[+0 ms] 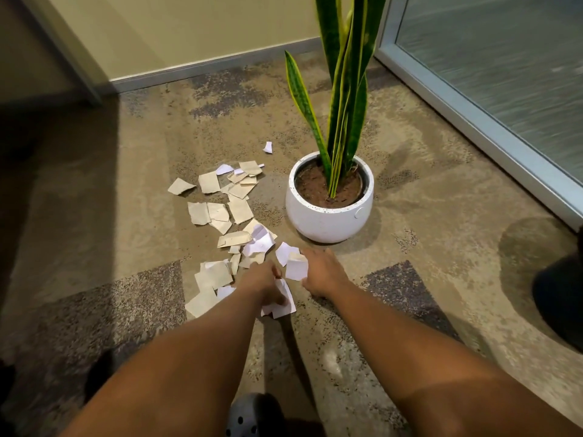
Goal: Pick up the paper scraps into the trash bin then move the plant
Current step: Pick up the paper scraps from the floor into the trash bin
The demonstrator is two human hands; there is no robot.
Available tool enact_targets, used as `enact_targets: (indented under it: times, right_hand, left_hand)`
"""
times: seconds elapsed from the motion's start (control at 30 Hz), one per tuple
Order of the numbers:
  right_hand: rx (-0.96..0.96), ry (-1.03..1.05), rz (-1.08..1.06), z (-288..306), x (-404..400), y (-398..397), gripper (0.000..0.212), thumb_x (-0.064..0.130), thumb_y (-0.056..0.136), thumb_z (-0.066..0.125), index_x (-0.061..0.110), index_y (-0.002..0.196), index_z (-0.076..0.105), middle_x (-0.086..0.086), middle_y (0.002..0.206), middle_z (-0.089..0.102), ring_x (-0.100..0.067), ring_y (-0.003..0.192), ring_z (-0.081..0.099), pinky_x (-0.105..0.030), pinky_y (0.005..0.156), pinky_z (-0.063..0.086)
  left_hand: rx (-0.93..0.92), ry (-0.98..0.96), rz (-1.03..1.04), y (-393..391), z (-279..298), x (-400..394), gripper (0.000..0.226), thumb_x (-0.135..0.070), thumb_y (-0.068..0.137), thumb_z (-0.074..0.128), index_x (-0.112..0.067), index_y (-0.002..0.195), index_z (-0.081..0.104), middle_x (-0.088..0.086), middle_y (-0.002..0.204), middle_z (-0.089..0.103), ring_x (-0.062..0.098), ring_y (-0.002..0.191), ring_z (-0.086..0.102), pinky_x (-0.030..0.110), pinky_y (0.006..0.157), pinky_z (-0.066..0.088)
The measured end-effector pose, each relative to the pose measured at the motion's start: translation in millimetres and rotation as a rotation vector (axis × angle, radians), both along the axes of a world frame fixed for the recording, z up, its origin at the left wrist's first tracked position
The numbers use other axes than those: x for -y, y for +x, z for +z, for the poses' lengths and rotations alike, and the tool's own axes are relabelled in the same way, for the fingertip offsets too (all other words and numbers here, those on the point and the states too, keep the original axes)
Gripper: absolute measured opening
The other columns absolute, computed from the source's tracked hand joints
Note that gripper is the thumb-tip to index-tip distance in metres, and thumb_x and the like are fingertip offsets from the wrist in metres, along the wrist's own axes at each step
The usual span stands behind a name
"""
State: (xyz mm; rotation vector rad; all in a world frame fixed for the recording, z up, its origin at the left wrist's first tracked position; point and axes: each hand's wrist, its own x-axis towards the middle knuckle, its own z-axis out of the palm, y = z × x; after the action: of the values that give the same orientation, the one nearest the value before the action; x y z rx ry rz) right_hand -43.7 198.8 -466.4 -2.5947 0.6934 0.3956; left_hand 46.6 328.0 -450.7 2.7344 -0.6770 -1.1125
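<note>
Paper scraps (227, 212) lie scattered over the carpet (426, 216) just left of the plant (340, 99), in a loose trail from near the pot (329, 219) toward us. We judge the task barely begun: nearly the whole litter is on the floor. Our left hand (265, 279) curls its fingers round a white piece (280, 305) at the near end of the trail, and our right hand (321, 271) pinches another white piece (296, 266) lifted off the carpet. We see no trash bin; a dark object (558, 294) at the right edge is too cropped to name. The plant stands upright in its pot by the glass partition (492, 74), not yet moved.
</note>
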Motion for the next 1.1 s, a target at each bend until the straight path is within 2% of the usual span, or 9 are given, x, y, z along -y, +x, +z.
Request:
enact_targets:
  times: [0.17,0.3,0.43,0.53,0.63,0.8,0.87,1.0,1.1]
  right_hand:
    - [0.004,0.177,-0.147,4.9,9.1,-1.4,0.051,0.019,0.086,0.063,0.029,0.135,0.058,-0.012,0.123,0.065,-0.033,0.11,0.061,-0.035,0.086,0.051]
    - [-0.178,0.21,-0.08,16.8,22.8,3.3,0.039,0.018,0.087,0.063,0.011,0.125,0.063,-0.017,0.121,0.065,-0.033,0.106,0.064,-0.032,0.079,0.051]
    - [-0.373,0.136,0.042,22.6,32.8,-0.6,0.039,0.025,0.087,0.071,0.001,0.117,0.068,-0.017,0.121,0.066,-0.031,0.106,0.062,-0.031,0.077,0.046]
    - [-0.433,0.045,0.161,19.0,30.7,-4.7,0.044,0.028,0.089,0.069,0.008,0.128,0.061,-0.017,0.134,0.057,-0.033,0.127,0.045,-0.037,0.094,0.044]
    - [-0.498,-0.046,0.13,0.5,21.5,-5.3,0.047,0.019,0.084,0.073,0.011,0.129,0.06,-0.019,0.146,0.041,-0.037,0.136,0.03,-0.039,0.085,0.042]
    - [-0.4,-0.043,0.065,-2.6,18.2,-20.6,0.043,0.003,0.087,0.063,-0.001,0.129,0.055,-0.02,0.137,0.049,-0.035,0.126,0.049,-0.024,0.066,0.037]
    - [-0.357,0.077,-0.077,5.2,17.5,-24.8,0.031,0.009,0.086,0.066,0.002,0.117,0.066,-0.015,0.123,0.063,-0.031,0.117,0.055,-0.024,0.075,0.045]
    - [-0.365,0.09,-0.125,11.9,20.7,-27.7,0.024,0.01,0.083,0.073,0.003,0.106,0.073,-0.011,0.112,0.07,-0.024,0.1,0.065,-0.026,0.075,0.05]
    - [-0.359,0.079,-0.112,15.1,27.1,-35.9,0.032,0.012,0.084,0.074,0.003,0.114,0.071,-0.011,0.117,0.07,-0.022,0.106,0.066,-0.027,0.081,0.053]
  left_hand:
    - [-0.043,-0.028,-0.022,-5.2,3.0,10.4,0.025,-0.019,0.078,0.078,-0.015,0.102,0.075,0.004,0.108,0.072,0.023,0.104,0.067,0.032,0.079,0.056]
    - [-0.059,-0.07,0.033,-2.9,4.6,10.2,0.007,-0.014,0.079,0.076,-0.016,0.085,0.079,0.003,0.094,0.076,0.017,0.091,0.068,0.025,0.068,0.052]
    - [-0.091,-0.094,0.084,-4.6,4.5,17.0,0.006,-0.014,0.079,0.076,-0.018,0.083,0.078,0.0,0.087,0.072,0.015,0.085,0.064,0.022,0.061,0.05]
    - [-0.101,-0.117,0.122,-4.3,1.3,24.7,0.005,-0.019,0.08,0.076,-0.018,0.084,0.077,0.003,0.099,0.075,0.02,0.097,0.068,0.029,0.08,0.055]
    - [-0.112,-0.101,0.137,-7.1,1.7,31.0,0.022,-0.025,0.077,0.081,-0.011,0.094,0.077,0.004,0.102,0.075,0.019,0.097,0.068,0.03,0.085,0.057]
    - [-0.104,-0.026,0.152,-11.7,3.1,36.0,0.038,-0.029,0.069,0.087,-0.01,0.099,0.075,0.006,0.101,0.073,0.02,0.094,0.069,0.031,0.08,0.06]
    - [-0.098,-0.008,0.158,-13.3,3.3,37.4,0.038,-0.029,0.067,0.089,-0.011,0.097,0.075,0.005,0.099,0.074,0.019,0.091,0.07,0.033,0.081,0.061]
    - [-0.066,0.053,0.115,-18.1,13.9,43.4,0.022,-0.033,0.072,0.084,-0.016,0.079,0.072,-0.001,0.075,0.067,0.005,0.06,0.057,0.022,0.051,0.046]
    - [-0.07,0.077,0.128,-21.1,17.6,51.3,0.028,-0.037,0.077,0.08,-0.015,0.069,0.065,-0.002,0.067,0.062,0.001,0.051,0.05,0.021,0.043,0.035]
